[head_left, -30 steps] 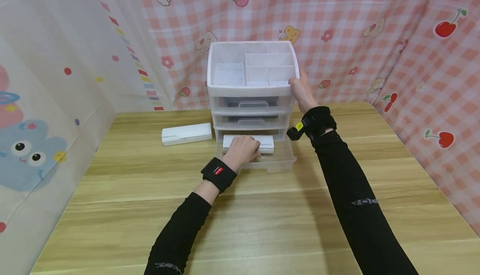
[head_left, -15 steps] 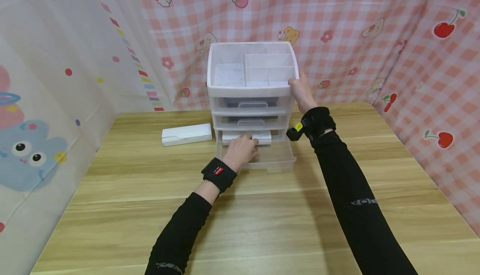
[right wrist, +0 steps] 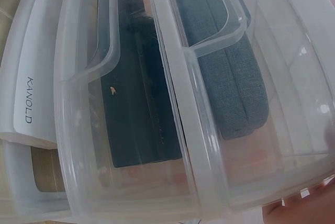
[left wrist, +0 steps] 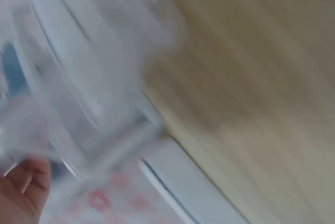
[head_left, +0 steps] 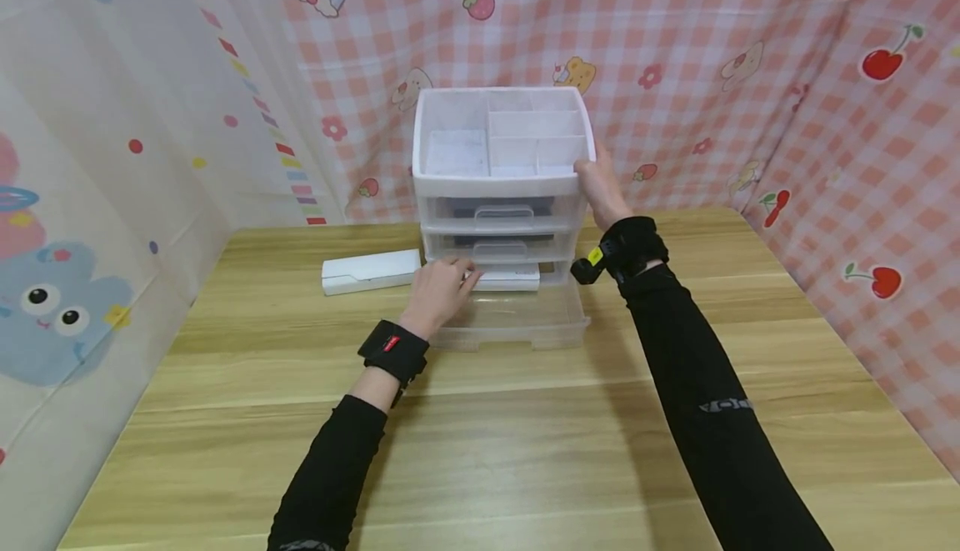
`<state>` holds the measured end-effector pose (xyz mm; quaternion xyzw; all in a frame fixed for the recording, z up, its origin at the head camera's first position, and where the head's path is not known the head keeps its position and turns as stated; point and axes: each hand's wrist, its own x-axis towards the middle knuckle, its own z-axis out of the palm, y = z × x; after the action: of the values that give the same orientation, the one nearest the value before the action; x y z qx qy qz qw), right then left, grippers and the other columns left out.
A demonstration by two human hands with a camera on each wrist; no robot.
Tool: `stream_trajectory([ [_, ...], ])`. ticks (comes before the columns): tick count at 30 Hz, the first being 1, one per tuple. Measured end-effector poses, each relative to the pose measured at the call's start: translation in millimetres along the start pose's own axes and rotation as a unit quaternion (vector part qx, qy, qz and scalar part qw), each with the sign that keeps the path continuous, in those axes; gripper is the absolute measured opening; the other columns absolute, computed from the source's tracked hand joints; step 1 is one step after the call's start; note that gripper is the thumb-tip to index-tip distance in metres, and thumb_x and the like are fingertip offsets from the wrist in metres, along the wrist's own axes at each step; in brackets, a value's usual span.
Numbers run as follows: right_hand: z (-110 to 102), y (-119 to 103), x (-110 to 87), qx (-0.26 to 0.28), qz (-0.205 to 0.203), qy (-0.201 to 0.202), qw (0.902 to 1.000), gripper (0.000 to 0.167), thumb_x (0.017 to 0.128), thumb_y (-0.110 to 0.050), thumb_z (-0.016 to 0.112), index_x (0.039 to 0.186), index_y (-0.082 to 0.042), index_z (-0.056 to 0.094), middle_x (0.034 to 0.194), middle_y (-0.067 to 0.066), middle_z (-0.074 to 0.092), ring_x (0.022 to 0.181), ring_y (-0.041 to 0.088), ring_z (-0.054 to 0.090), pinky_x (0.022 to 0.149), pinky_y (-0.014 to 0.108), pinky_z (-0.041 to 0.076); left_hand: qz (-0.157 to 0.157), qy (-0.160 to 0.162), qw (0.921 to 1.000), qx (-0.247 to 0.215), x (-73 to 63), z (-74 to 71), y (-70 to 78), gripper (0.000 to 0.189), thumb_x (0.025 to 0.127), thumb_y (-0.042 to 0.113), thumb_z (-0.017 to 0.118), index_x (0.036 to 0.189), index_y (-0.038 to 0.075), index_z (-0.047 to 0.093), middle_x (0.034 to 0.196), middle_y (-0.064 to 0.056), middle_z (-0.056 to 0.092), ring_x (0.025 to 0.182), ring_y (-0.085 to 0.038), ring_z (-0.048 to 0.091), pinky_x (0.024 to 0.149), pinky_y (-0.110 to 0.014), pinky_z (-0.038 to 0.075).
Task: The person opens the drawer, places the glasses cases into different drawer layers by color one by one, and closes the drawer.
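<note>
On the wooden table (head_left: 225,351), farthest left, lies one white case (head_left: 371,271), just beside the drawer unit and touched by no hand; a second white case (head_left: 508,277) sits at the back of the pulled-out bottom drawer (head_left: 517,324), and the right wrist view reads the word "KANOLD" along its lid; that makes two white cases. The left hand (head_left: 438,291) hangs over the drawer's left wall with its fingers loosely curled and holding nothing, fingertips close to the second case, though I cannot tell whether they touch it; the left wrist view is too blurred to help. The drawer unit (head_left: 501,188) has three clear drawers under a white top tray split into compartments; the upper two drawers are pushed in; through their fronts the right wrist view shows one grey pouch (right wrist: 225,72) in one and one black pouch (right wrist: 138,93) in the next. The right hand (head_left: 600,187) grips the unit's upper right corner, fingers wrapped on the rim.
</note>
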<state>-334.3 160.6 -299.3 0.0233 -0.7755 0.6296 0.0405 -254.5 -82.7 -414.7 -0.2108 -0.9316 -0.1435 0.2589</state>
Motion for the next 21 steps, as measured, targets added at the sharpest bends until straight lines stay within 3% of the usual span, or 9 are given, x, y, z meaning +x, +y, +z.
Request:
stream_trajectory([
  [5,0,0,0.3,-0.002,0.009,-0.001,1.0,0.065,0.09,-0.004,0.033,0.151,-0.017,0.02,0.152,0.008,0.031,0.132,0.026,0.036,0.114,0.047,0.027,-0.046,0.06,0.9971,-0.005,-8.8,-5.1,-31.1,0.022,0.093,0.027,0.061,0.082,0.008,0.068,0.071,-0.007,0.067,0.056,-0.024,0.06,0.047,-0.036,0.046],
  [9,0,0,0.2,-0.003,0.011,-0.001,0.9999,0.065,0.09,-0.004,0.034,0.151,-0.017,0.02,0.152,0.007,0.031,0.134,0.026,0.034,0.115,0.047,0.026,-0.073,0.065,0.9951,0.011,-12.2,-9.1,-54.6,0.022,0.091,0.026,0.064,0.08,0.007,0.067,0.072,-0.008,0.066,0.059,-0.026,0.061,0.049,-0.038,0.046],
  [12,1,0,-1.0,-0.005,0.011,-0.003,0.9999,0.064,0.09,-0.005,0.033,0.151,-0.019,0.02,0.153,0.006,0.03,0.135,0.025,0.033,0.116,0.047,0.025,-0.079,0.04,0.9958,0.025,-12.0,-13.2,-70.8,0.023,0.088,0.03,0.067,0.084,0.007,0.067,0.077,-0.01,0.067,0.064,-0.027,0.062,0.051,-0.038,0.048],
  [15,1,0,-1.4,-0.007,0.007,-0.004,0.9999,0.064,0.09,-0.005,0.032,0.151,-0.019,0.02,0.152,0.007,0.031,0.135,0.025,0.034,0.115,0.048,0.026,-0.072,-0.004,0.9962,0.049,-10.6,-18.5,-84.1,0.03,0.085,0.035,0.07,0.093,0.006,0.068,0.09,-0.013,0.068,0.078,-0.03,0.063,0.058,-0.039,0.052],
  [18,0,0,-0.9,-0.007,0.004,-0.001,1.0,0.064,0.09,-0.005,0.033,0.151,-0.018,0.021,0.152,0.007,0.031,0.134,0.025,0.034,0.115,0.047,0.026,-0.072,-0.061,0.9928,0.074,-9.4,-24.0,-94.2,0.045,0.083,0.039,0.072,0.11,0.004,0.065,0.109,-0.018,0.065,0.098,-0.035,0.06,0.076,-0.044,0.054],
  [21,0,1,0.0,-0.005,0.004,-0.001,1.0,0.064,0.09,-0.004,0.033,0.151,-0.018,0.021,0.152,0.007,0.031,0.134,0.025,0.034,0.115,0.047,0.026,-0.085,-0.133,0.9839,0.083,-8.5,-27.3,-101.8,0.06,0.083,0.043,0.07,0.126,0.003,0.057,0.126,-0.021,0.056,0.115,-0.04,0.052,0.094,-0.052,0.046],
])
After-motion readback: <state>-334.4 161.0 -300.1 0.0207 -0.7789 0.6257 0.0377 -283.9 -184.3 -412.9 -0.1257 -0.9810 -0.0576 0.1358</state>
